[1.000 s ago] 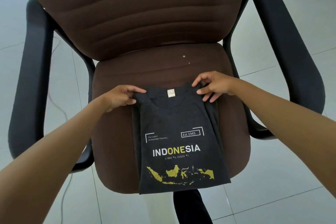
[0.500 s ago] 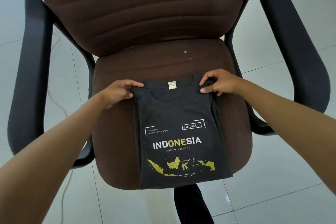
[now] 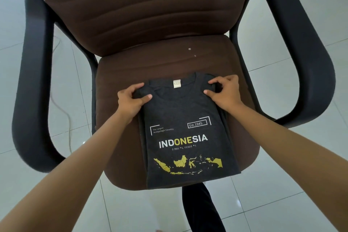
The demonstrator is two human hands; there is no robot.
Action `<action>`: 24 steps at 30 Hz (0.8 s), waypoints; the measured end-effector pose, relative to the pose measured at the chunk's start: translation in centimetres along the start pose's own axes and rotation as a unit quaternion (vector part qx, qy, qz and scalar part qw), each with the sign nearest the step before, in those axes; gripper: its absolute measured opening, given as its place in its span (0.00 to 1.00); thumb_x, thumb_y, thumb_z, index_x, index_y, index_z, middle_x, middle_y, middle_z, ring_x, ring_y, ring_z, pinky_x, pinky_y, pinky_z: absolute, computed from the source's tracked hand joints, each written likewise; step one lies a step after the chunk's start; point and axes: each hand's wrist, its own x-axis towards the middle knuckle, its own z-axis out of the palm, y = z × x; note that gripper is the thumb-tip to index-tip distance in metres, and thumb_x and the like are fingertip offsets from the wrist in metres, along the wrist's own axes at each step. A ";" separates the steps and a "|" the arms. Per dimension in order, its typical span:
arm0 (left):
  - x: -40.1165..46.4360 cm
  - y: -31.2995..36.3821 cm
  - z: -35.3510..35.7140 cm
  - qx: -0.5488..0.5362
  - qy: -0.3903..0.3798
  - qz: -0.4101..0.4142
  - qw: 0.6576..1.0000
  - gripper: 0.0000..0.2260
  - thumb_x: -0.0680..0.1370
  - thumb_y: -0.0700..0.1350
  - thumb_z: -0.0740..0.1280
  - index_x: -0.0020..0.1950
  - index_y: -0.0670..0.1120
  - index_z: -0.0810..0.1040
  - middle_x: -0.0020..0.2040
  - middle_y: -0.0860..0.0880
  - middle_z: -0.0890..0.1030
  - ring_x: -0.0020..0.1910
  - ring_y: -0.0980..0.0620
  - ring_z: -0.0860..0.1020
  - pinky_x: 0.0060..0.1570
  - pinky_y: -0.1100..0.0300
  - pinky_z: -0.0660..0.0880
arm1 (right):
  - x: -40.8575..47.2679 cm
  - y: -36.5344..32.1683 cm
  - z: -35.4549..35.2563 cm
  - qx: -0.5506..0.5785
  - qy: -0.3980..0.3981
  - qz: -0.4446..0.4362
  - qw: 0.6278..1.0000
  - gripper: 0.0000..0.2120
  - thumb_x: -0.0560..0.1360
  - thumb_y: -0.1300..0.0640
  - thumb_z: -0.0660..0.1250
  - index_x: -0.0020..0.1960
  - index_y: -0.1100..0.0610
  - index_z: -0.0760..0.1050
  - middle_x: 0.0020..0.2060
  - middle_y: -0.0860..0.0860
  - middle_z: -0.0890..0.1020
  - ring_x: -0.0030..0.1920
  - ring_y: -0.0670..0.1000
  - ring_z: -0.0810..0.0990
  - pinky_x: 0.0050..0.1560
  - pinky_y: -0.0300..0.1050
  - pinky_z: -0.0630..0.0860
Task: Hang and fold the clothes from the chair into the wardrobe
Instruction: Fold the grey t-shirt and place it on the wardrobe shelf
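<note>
A dark grey T-shirt (image 3: 185,117) printed with "INDONESIA" and a yellow map lies folded lengthwise on the seat of a brown office chair (image 3: 120,73), collar away from me, hem hanging just over the front edge. My left hand (image 3: 131,100) grips the shirt's left shoulder corner, thumb on top of the cloth and fingers curled over its edge. My right hand (image 3: 225,91) pinches the right shoulder corner between thumb and fingers. No wardrobe is in view.
The chair has black armrests on the left (image 3: 32,81) and right (image 3: 305,58). White tiled floor (image 3: 282,194) surrounds it. A thin cable (image 3: 65,115) lies on the floor at left. A black chair leg (image 3: 201,209) shows below the seat.
Both hands have closed in over the shoulder corners, thumbs now on top of the cloth. The shirt has shifted slightly toward the chair back.
</note>
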 end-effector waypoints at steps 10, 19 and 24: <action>-2.7 0.3 1.7 -0.046 -0.001 -0.071 0.996 0.19 0.72 0.36 0.73 0.61 0.49 0.77 0.48 0.49 0.74 0.45 0.58 0.73 0.43 0.71 0.75 | -2.3 -0.7 2.4 0.016 -0.067 0.072 0.995 0.31 0.71 0.47 0.72 0.70 0.39 0.64 0.64 0.54 0.74 0.62 0.57 0.74 0.63 0.53 0.73; -3.1 2.7 -0.8 -0.236 -0.151 -0.215 0.936 0.18 0.76 0.31 0.60 0.62 0.47 0.76 0.53 0.47 0.81 0.50 0.51 0.80 0.48 0.55 0.78 | -1.6 -1.1 0.3 0.193 -0.147 0.018 0.970 0.24 0.73 0.68 0.69 0.65 0.49 0.75 0.63 0.49 0.75 0.61 0.47 0.75 0.53 0.30 0.72; -6.3 3.5 -2.1 -0.247 -0.089 -0.167 0.950 0.20 0.76 0.28 0.58 0.59 0.47 0.79 0.51 0.47 0.81 0.50 0.49 0.79 0.53 0.52 0.76 | -3.1 -2.4 -1.5 0.187 -0.149 -0.025 0.971 0.26 0.72 0.70 0.68 0.66 0.50 0.73 0.66 0.51 0.74 0.65 0.49 0.74 0.63 0.39 0.70</action>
